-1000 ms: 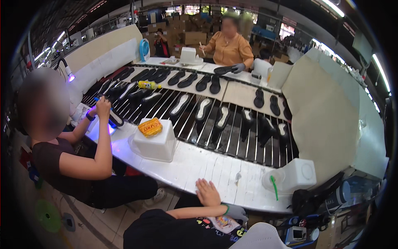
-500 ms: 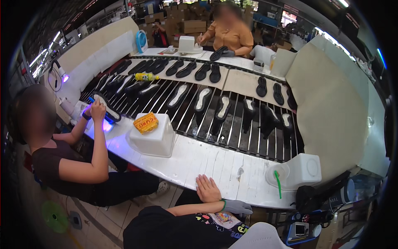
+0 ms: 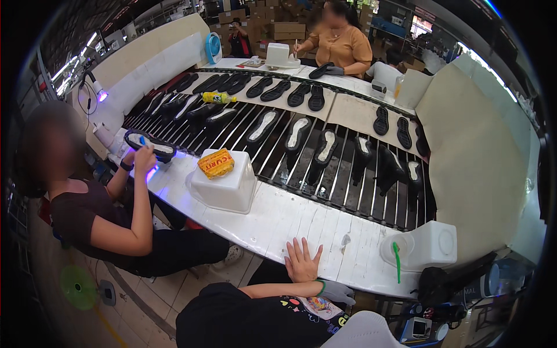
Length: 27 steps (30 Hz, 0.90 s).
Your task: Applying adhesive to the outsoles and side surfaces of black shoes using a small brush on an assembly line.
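Observation:
My right hand [image 3: 302,264] is bare and lies palm down on the near edge of the white table [image 3: 272,223], its fingers spread. In front of its wrist crosses my left forearm, from left to right. My left hand [image 3: 337,292] wears a grey glove with a green cuff; it rests at the table edge with the fingers stretched out, holding nothing that I can see. To the right on the table stand a clear cup [image 3: 400,242] with a green-handled brush [image 3: 397,267] in it and a white plastic box [image 3: 436,246].
Black shoes with white bottoms [image 3: 295,136] lie on a rack of metal rods; black soles [image 3: 316,98] line a beige board beyond. A white box bears a yellow packet [image 3: 216,163]. At left a co-worker brushes a shoe [image 3: 152,145]; another sits across.
The whole view has shifted, so things sit further right and lower. My right hand's fingers have spread apart. The left co-worker's shoe has tipped flatter.

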Each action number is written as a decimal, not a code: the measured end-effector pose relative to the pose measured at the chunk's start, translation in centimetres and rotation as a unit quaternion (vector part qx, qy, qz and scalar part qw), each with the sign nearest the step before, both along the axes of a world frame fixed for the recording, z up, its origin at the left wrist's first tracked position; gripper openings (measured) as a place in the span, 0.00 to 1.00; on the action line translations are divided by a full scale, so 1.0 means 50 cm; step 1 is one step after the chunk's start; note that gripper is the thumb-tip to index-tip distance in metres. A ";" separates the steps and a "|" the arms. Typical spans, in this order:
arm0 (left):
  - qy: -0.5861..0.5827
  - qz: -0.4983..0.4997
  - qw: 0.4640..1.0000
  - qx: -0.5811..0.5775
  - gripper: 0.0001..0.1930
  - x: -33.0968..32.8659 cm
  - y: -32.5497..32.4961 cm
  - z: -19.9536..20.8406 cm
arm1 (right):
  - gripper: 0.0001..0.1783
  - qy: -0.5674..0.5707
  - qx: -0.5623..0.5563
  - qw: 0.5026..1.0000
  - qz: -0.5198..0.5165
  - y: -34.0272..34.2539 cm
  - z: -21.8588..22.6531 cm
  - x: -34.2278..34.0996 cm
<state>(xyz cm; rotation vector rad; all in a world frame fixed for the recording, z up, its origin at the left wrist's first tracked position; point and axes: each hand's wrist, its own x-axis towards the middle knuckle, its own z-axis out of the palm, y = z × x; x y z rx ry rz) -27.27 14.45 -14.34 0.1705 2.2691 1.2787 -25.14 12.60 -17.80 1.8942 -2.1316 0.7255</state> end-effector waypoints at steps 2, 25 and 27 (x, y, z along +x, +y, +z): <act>0.044 -0.005 0.999 -0.004 0.29 0.001 0.001 -0.006 | 0.23 0.012 0.007 1.000 0.010 0.001 -0.003 -0.001; 0.028 -0.004 0.999 0.035 0.32 -0.010 0.003 -0.015 | 0.22 0.034 -0.019 0.998 0.042 0.005 -0.013 -0.011; 0.025 -0.009 0.999 0.044 0.32 -0.011 0.004 -0.019 | 0.22 0.036 -0.020 0.998 0.042 0.006 -0.012 -0.011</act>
